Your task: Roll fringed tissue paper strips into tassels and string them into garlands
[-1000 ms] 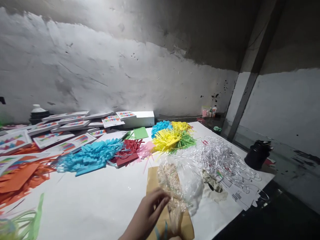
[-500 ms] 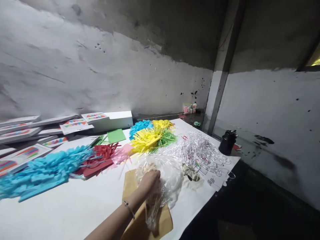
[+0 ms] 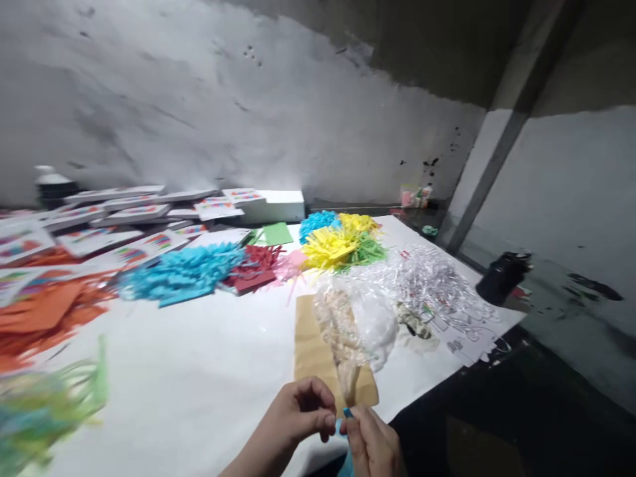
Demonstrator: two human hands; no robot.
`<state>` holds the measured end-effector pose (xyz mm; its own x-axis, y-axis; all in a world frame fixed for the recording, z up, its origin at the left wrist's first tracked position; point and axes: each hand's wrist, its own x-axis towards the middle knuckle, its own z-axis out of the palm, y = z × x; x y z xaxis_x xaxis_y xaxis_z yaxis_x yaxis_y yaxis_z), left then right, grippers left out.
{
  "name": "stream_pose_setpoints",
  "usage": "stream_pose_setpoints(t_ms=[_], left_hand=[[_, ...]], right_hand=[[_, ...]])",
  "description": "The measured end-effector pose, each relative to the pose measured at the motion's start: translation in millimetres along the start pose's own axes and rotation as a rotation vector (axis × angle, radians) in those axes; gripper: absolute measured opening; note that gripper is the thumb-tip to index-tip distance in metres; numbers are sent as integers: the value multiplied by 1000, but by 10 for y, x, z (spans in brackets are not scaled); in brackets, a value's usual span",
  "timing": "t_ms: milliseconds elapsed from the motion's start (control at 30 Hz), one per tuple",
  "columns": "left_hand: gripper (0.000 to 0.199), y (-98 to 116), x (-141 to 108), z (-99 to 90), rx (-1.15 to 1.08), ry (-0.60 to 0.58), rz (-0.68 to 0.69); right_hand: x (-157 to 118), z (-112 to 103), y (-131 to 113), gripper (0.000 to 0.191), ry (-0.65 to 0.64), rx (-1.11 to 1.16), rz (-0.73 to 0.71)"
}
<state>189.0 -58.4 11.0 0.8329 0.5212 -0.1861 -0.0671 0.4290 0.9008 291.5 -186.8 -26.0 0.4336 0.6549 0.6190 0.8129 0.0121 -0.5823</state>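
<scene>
Pinched in the right hand [image 3: 375, 445], a blue strip [image 3: 348, 413] is being held beside the left hand [image 3: 301, 414] (half-curled, contents unclear), near the bag [image 3: 375, 324].

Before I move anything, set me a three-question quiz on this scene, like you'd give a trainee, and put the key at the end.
1. Multiple choice: what does the clear plastic bag partly lie on?
A) the green sheet
B) the brown paper
C) the white box

2. True or false: both hands are empty.

3. Fill in the blank: directly beside the dark red fringed paper, on its right side, is the ____ fringed paper.

Key: 1. B. 2. False; the right hand has a small blue piece in its grip. 3. Pink.
</scene>
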Motion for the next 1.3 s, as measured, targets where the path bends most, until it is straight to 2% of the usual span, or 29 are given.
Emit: stream_pose_setpoints(t_ms=[167, 333, 400, 500, 667, 800, 967, 1033, 1133, 1300], left_hand=[[26, 33, -410, -212, -109, 78, 82], [23, 123, -708, -375, -103, 150, 85], [22, 162, -803, -422, -57, 166, 96], [18, 217, -925, -492, 53, 154, 118], [15, 245, -1071, -564, 168, 115, 144], [13, 257, -1147, -598, 300, 106, 216], [6, 402, -1220, -661, 597, -49, 302], [8, 461, -1239, -681, 668, -80, 327], [6, 480, -1250, -693, 728, -58, 373], [3, 351, -1221, -707, 779, -30, 412]], right_hand=[[24, 174, -290, 41, -188, 15, -212], [-18, 331, -425, 38, -227, -31, -367], [19, 325, -500, 39, -265, -42, -425], [134, 227, -646, 43, -427, -3, -459], [266, 66, -832, 48, -722, 32, -369], [227, 69, -875, 46, -810, 64, -285], [199, 98, -893, 38, -974, 208, -88], [204, 104, -892, 33, -976, 308, -12], [176, 120, -867, 20, -887, 383, 27], [27, 197, -795, 19, -751, 302, -123]])
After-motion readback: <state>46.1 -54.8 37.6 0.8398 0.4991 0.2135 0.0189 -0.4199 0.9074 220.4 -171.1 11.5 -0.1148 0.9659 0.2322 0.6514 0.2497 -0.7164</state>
